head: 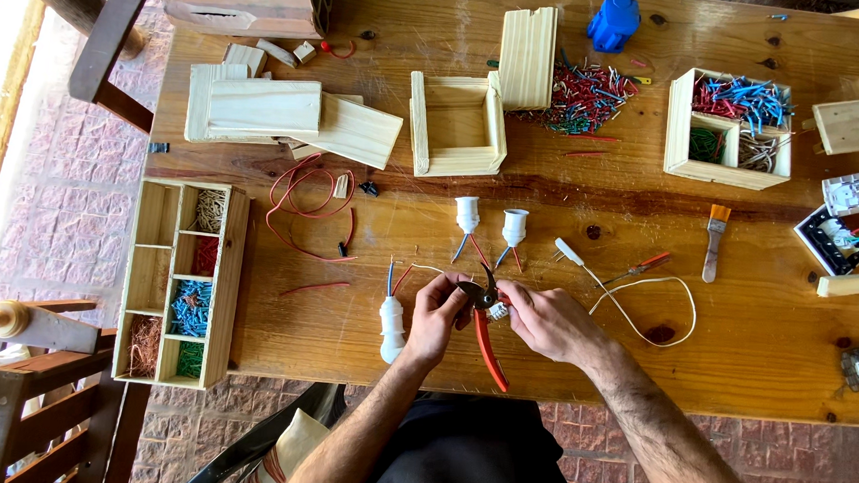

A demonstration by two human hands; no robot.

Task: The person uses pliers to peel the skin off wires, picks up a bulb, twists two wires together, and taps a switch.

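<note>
My left hand (438,314) pinches a thin white wire at the black jaws of red-handled pliers (488,339). My right hand (547,321) grips the pliers near their pivot, the red handles pointing toward me. A white lamp socket (391,327) with blue and red wires lies just left of my left hand. Two more white sockets (467,214) (514,227) lie beyond my hands on the wooden table (639,309). A white cable (639,304) loops to the right of my right hand.
A wooden divided tray (225,291) with wire pieces sits at the left edge. Wooden boxes (457,127), a sorted wire box (734,129), a loose wire pile (581,98), red wire (301,202), a brush (714,242), a screwdriver (641,268) and switch parts (835,235) lie beyond.
</note>
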